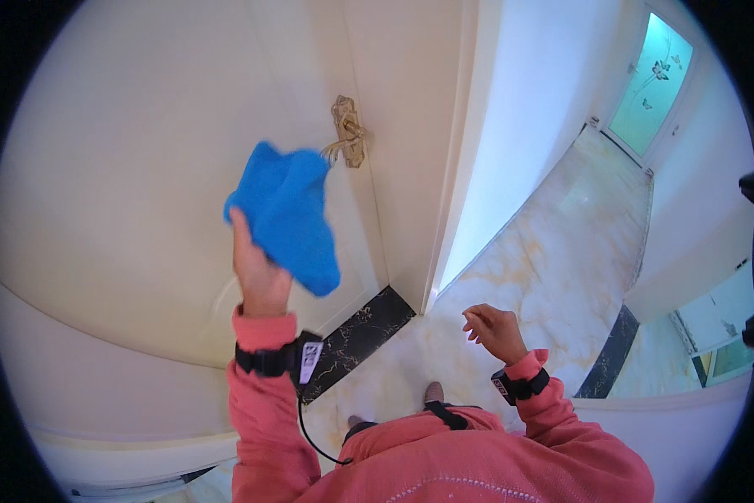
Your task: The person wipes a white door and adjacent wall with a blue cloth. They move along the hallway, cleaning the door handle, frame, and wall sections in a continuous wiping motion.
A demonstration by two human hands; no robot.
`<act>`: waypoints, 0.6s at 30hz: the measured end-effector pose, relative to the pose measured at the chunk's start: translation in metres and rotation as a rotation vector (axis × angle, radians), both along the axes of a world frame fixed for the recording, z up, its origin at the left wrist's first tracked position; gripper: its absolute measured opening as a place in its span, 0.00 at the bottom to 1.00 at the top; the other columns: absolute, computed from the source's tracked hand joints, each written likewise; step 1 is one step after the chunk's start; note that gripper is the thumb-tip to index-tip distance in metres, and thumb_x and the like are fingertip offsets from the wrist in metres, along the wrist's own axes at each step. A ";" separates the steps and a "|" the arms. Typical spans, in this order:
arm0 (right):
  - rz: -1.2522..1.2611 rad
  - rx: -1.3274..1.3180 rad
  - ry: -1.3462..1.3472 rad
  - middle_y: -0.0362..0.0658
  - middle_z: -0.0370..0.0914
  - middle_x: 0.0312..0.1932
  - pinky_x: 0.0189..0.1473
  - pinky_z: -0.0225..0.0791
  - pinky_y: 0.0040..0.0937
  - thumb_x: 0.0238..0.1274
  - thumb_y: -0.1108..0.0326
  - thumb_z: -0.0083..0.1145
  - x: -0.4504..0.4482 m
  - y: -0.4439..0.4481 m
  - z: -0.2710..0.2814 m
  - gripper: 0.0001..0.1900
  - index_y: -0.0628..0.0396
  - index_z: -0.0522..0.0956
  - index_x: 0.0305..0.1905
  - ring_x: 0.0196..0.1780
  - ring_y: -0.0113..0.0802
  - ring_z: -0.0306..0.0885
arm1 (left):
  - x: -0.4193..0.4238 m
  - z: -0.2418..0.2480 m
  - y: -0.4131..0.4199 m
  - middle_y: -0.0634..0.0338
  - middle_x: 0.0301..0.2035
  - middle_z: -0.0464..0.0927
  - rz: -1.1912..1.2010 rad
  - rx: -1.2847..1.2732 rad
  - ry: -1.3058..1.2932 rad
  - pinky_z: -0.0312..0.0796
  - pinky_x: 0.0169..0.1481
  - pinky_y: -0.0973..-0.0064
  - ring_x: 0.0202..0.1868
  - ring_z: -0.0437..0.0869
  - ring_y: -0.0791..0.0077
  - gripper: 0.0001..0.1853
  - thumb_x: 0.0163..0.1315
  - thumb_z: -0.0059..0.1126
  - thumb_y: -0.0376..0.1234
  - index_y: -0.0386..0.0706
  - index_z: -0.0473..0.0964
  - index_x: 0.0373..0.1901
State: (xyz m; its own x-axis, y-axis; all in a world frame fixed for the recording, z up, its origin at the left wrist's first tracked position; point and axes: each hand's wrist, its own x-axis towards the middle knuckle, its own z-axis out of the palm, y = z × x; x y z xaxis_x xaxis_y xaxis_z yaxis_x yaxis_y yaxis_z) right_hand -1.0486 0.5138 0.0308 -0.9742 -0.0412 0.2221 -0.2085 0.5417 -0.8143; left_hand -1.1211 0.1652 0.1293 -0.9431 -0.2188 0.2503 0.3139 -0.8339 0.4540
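A bright blue cloth [285,217] is in my left hand [260,276], raised in front of a cream-white door [150,188]. My thumb shows at the cloth's left edge, and the cloth hides most of the fingers. The cloth's upper right corner overlaps the tip of an ornate brass-coloured lever handle [350,135]; whether they touch, I cannot tell. My right hand [496,332] hangs above the marble-look floor, holding nothing, with its fingers loosely curled and slightly apart.
A black marble threshold [364,333] runs along the foot of the door. Right of the door frame [455,157], a hallway floor [540,232] leads to a frosted glass door [650,85] with butterfly decoration. Another dark threshold [609,352] crosses an opening at the right.
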 end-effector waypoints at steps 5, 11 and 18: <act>0.084 -0.038 0.124 0.44 0.80 0.26 0.27 0.72 0.23 0.65 0.71 0.54 -0.025 -0.040 -0.056 0.08 0.65 0.78 0.43 0.26 0.25 0.79 | -0.040 0.019 0.037 0.49 0.60 0.68 -0.006 -0.080 0.372 0.65 0.63 0.55 0.59 0.72 0.53 0.32 0.72 0.33 0.53 0.39 0.57 0.66; 0.035 0.006 0.400 0.47 0.80 0.31 0.31 0.75 0.24 0.64 0.77 0.52 -0.009 -0.109 -0.044 0.08 0.64 0.77 0.46 0.32 0.27 0.81 | -0.039 0.051 0.080 0.43 0.64 0.60 0.349 -0.479 0.833 0.52 0.70 0.59 0.64 0.63 0.49 0.33 0.71 0.38 0.52 0.38 0.56 0.67; -0.187 -0.049 0.678 0.42 0.80 0.31 0.30 0.72 0.21 0.65 0.77 0.52 0.041 -0.118 -0.014 0.10 0.62 0.77 0.49 0.30 0.24 0.78 | -0.027 -0.024 0.105 0.35 0.62 0.58 1.222 -1.153 0.977 0.47 0.65 0.40 0.65 0.54 0.33 0.24 0.65 0.49 0.48 0.45 0.71 0.57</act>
State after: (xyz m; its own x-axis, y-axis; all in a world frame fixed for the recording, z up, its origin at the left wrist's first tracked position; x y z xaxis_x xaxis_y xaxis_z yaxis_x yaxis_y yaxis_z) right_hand -1.0071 0.3957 0.0171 -0.6103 0.1391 0.7799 -0.5857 0.5837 -0.5624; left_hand -1.1483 0.2701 0.1052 0.0975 0.0818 0.9919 0.8453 0.5193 -0.1259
